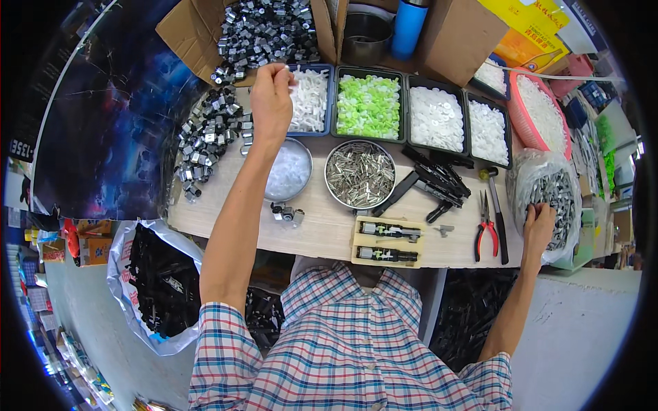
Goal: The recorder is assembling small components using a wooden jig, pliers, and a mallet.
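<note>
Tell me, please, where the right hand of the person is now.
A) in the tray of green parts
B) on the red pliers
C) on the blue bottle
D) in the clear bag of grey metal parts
D: the right hand rests in the open clear bag of grey metal parts at the right end of the table, while the red pliers lie untouched beside it.

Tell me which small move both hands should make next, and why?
Probably bring both hands back to the wooden jig at the table's near edge. The left hand is pinched at the tray of white plastic pieces, the right hand reaches into the clear bag of metal parts, and the jig lies between them.
</note>
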